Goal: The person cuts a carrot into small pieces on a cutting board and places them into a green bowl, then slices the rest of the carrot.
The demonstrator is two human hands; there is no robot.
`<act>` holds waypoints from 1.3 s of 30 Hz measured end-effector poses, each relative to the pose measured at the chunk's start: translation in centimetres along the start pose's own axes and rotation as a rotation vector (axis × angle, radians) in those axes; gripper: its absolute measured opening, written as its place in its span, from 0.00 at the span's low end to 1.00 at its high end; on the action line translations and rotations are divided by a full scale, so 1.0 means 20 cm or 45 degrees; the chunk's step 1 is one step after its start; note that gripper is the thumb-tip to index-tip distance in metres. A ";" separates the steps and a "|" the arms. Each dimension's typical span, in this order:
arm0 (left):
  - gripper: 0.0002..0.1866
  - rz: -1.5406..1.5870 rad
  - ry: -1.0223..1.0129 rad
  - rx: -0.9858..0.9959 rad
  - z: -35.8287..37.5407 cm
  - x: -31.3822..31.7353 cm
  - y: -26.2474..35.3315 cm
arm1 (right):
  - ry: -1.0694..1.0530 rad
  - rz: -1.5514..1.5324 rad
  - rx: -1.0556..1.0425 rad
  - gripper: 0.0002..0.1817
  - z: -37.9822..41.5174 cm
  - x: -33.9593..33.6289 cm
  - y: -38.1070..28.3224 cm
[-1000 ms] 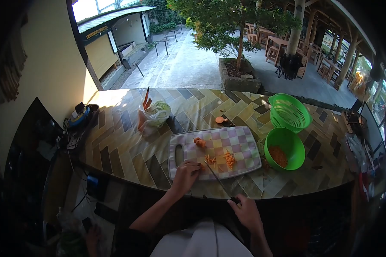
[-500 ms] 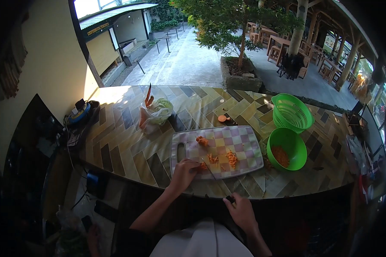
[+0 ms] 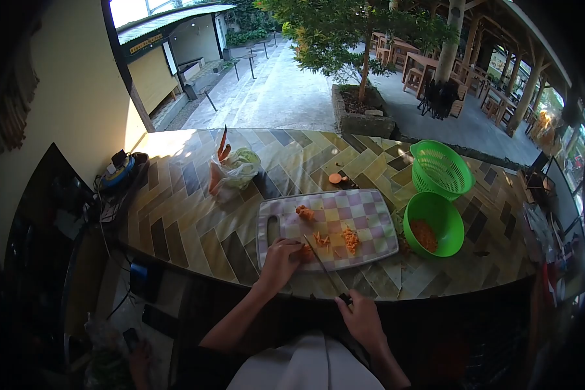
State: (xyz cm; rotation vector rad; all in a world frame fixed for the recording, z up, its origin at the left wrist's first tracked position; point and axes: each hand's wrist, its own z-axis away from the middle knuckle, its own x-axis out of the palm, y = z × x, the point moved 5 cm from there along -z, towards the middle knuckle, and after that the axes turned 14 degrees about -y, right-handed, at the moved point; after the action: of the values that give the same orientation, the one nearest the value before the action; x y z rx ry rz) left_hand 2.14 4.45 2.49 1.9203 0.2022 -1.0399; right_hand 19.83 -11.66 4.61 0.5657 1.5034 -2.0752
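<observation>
Head view: our left hand (image 3: 279, 260) pinches an orange carrot piece (image 3: 305, 252) on the checkered plastic cutting board (image 3: 364, 208); our right hand (image 3: 361, 318) grips a black-handled knife (image 3: 324, 270); no legible writing.

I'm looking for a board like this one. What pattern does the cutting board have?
The rectangular plastic cutting board has a purple, cream and white checkered pattern, seen in the head view.

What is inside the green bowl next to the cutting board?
The green bowl holds a small heap of chopped orange pieces lying on its bottom. Whatever sits beneath that heap is covered, and the near wall hides a little.
</observation>
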 end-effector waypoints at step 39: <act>0.14 -0.003 0.069 -0.094 0.05 0.05 0.07 | 0.011 0.056 -0.008 0.17 -0.04 0.00 -0.02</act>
State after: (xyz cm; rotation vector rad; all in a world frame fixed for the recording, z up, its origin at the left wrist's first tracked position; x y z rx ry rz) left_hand 2.92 2.68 2.36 1.8832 0.2704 -0.9692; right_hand 19.55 -10.81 4.60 0.6006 1.4881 -2.0367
